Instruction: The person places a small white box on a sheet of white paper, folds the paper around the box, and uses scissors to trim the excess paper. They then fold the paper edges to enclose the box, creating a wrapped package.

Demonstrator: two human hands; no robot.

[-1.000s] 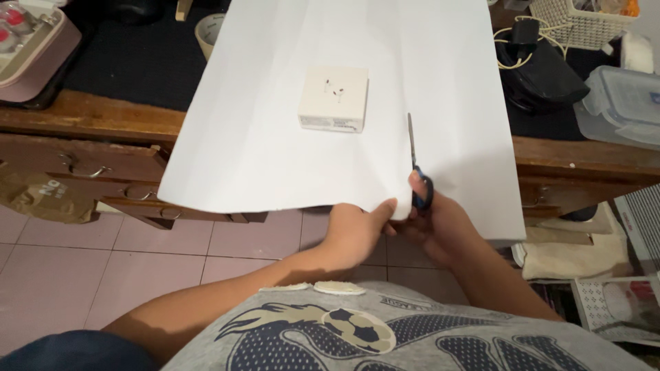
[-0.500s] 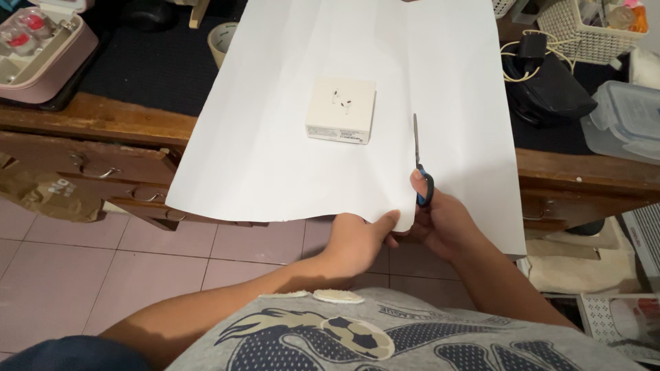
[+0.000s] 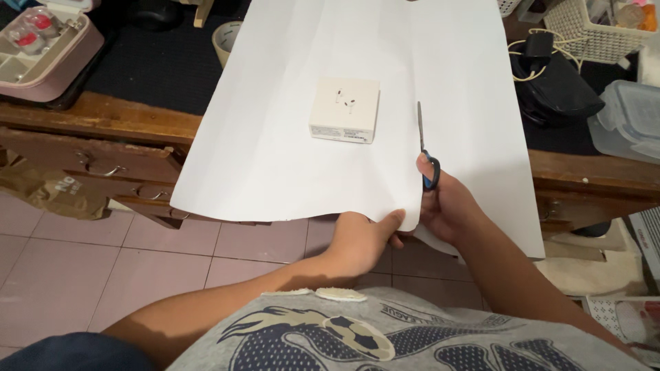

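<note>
Head view: we see a large white paper sheet (image 3: 289, 137) spread across a wooden table (image 3: 103, 117) and hanging over the table's near edge toward the tiled floor (image 3: 82, 268).

Our left hand (image 3: 364, 237) is closed on the near edge of the sheet, thumb on top and fingers under the paper, just left of the cut line. Our right hand (image 3: 447, 203) is closed around the blue handles of a pair of scissors (image 3: 423, 148). The blades point away from us along the sheet and lie together or nearly together; we cannot tell whether a gap remains between them. A cut runs from the near edge of the paper up to the scissors, and the strip to the right of it hangs slightly lower than the part held by the left hand.

A small white box (image 3: 345, 110) rests flat on the sheet, left of the scissor blades and apart from them, well beyond both hands.

Surrounding items:
- A pink case (image 3: 45, 55) with its lid open sits at the far left of the table.
- A black bag (image 3: 557, 86) with a pale cord lies to the right of the sheet.
- A white wire basket (image 3: 591, 34) stands behind the bag.
- A clear plastic container (image 3: 629, 120) sits at the right edge.
- A brown paper bag (image 3: 55, 192) lies below the table drawers on the left.
</note>
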